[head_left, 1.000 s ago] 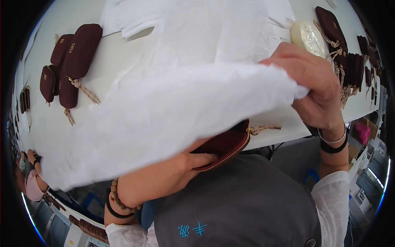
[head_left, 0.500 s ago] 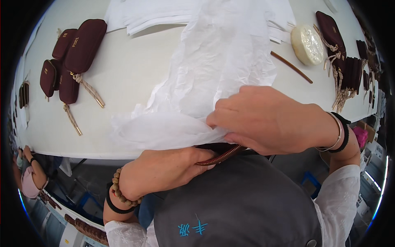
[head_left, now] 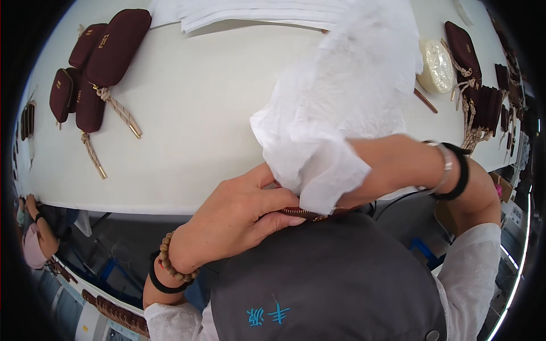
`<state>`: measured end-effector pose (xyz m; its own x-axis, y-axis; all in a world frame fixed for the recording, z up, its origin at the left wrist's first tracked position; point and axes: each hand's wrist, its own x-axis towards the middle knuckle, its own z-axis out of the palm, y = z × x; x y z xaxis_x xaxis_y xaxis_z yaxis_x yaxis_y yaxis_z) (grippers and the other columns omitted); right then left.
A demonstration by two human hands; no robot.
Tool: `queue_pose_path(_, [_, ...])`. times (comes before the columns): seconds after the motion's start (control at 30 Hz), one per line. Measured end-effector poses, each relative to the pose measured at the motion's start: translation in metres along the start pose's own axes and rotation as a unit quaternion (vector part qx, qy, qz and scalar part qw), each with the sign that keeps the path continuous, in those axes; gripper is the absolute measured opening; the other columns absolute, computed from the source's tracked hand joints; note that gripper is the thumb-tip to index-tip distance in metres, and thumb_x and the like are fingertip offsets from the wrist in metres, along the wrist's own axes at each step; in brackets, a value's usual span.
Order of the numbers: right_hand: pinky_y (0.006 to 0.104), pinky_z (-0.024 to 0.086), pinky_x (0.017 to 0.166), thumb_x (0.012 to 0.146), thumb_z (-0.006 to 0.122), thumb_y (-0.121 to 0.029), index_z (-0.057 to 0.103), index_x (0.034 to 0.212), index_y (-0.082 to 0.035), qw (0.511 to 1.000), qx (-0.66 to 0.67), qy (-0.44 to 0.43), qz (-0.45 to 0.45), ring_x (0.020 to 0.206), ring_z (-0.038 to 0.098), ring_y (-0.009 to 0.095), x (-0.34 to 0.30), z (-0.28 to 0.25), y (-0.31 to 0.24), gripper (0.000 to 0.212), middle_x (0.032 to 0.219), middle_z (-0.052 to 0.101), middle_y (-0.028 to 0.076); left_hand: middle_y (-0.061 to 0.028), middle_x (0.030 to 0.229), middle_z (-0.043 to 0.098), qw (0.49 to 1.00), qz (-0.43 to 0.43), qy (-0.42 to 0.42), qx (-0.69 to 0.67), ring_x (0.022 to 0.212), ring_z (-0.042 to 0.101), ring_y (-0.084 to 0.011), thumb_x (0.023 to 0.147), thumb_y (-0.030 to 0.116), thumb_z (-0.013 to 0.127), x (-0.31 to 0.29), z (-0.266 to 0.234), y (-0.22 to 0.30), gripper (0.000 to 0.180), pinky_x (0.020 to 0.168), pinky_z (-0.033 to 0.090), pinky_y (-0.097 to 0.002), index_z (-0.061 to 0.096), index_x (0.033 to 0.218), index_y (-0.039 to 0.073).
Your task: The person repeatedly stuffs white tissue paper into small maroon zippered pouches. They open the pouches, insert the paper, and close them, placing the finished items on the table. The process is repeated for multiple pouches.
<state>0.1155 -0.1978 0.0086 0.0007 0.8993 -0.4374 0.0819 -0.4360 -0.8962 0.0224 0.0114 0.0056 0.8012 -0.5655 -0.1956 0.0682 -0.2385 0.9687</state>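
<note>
White paper (head_left: pixel 344 99) lies mostly outside the pouch (head_left: pixel 319 217) my left hand (head_left: pixel 230 210) clamps between fingers; how my right hand (head_left: pixel 387 169) grips, I cannot tell.

Bright, even light on white table (head_left: pixel 187 113); right hand (head_left: pixel 372 167) motion-blurred; glare on wrapped disc (head_left: pixel 437 67); corners black; table edge bowed; glowing streak (head_left: pixel 515 291) near right rim.
</note>
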Motion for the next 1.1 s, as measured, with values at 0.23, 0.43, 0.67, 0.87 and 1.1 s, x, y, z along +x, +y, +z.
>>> queue_pose_path(0.23, [0.0342,0.049,0.067,0.088,0.057,-0.026,0.058,0.095,0.003,0.972,-0.181,0.008,-0.15,0.074,0.059,0.025,-0.004,0.009,0.02,0.029,0.083,0.062,0.015,-0.0056,0.094,0.061,0.998,-0.052,-0.011,0.034,0.084,0.061,-0.0231,0.076,0.018,0.07,-0.01,-0.007,-0.007,0.014,0.063,0.047,-0.0325,0.067,0.087,0.012])
queue_pose_path(0.43, [0.0361,0.047,0.058,0.089,0.06,-0.027,0.06,0.089,0.001,0.987,0.076,0.121,0.073,0.06,0.061,0.024,-0.005,0.003,-0.019,0.028,0.068,0.061,0.015,-0.005,0.094,0.058,0.997,0.039,0.035,0.055,0.081,0.059,-0.0235,0.073,0.019,0.073,-0.002,-0.005,-0.014,0.017,0.06,0.046,-0.0327,0.068,0.088,0.012])
queue_pose_path(0.67, [0.0395,0.046,0.058,0.083,0.056,-0.02,0.062,0.078,-0.001,0.988,-0.144,0.041,-0.042,0.062,0.058,0.035,0.017,0.039,0.02,0.021,0.064,0.059,0.017,-0.0018,0.083,0.048,0.994,0.059,0.034,0.084,0.068,0.052,-0.0183,0.067,0.016,0.076,0.0,-0.001,-0.004,0.023,0.058,0.045,-0.03,0.069,0.089,0.014])
queue_pose_path(0.87, [0.0365,0.044,0.055,0.084,0.058,-0.028,0.062,0.081,0.002,0.999,-0.023,-0.014,0.046,0.059,0.056,0.029,0.006,-0.001,-0.006,0.03,0.064,0.059,0.016,-0.0013,0.077,0.044,0.987,0.068,0.102,0.101,0.063,0.049,-0.0163,0.068,0.018,0.077,-0.013,0.009,-0.018,0.023,0.053,0.041,-0.0286,0.069,0.088,0.013])
queue_pose_path(1.1, [0.0282,0.041,0.055,0.087,0.06,-0.041,0.055,0.094,0.003,0.975,0.156,-0.16,-0.01,0.063,0.052,0.014,-0.006,0.009,0.002,0.044,0.067,0.053,0.004,-0.0029,0.08,0.042,0.992,0.089,-0.007,-0.089,0.067,0.046,-0.0158,0.078,0.022,0.072,0.016,0.006,-0.012,0.016,0.058,0.039,-0.0275,0.069,0.085,0.008])
